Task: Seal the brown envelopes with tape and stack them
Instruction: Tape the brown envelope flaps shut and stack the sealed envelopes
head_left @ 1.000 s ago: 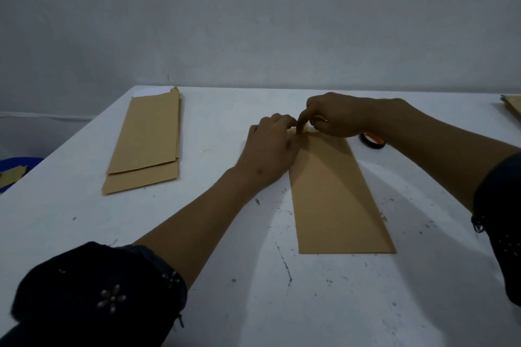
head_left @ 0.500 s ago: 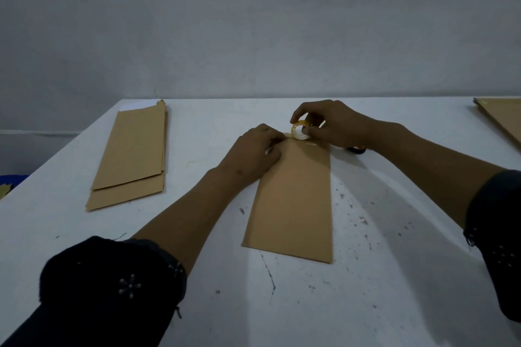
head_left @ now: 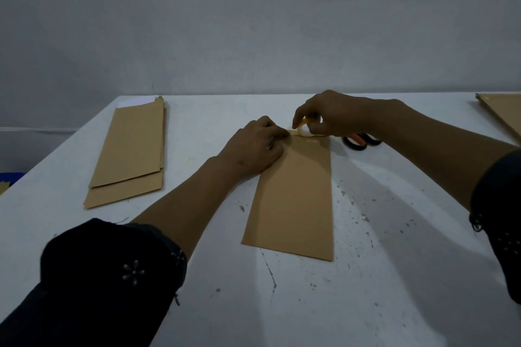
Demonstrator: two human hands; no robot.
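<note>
A long brown envelope (head_left: 293, 200) lies lengthwise on the white table (head_left: 366, 290) in front of me. My left hand (head_left: 253, 149) presses flat on its far left corner, fingers on the flap edge. My right hand (head_left: 332, 114) pinches a small yellowish tape roll (head_left: 306, 122) just above the envelope's far edge, with a strip of tape running down onto the flap. A stack of brown envelopes (head_left: 132, 149) lies at the far left of the table.
Scissors with black and orange handles (head_left: 359, 141) lie just right of the envelope's far end, partly behind my right wrist. More brown envelopes (head_left: 504, 113) stick in at the far right edge. A grey wall stands behind the table. Something blue (head_left: 11, 177) sits below the left edge.
The tape roll has come into sight in my right hand and now sits lifted above the flap. My left hand stays on the far left corner. The view has shifted, showing the scissors.
</note>
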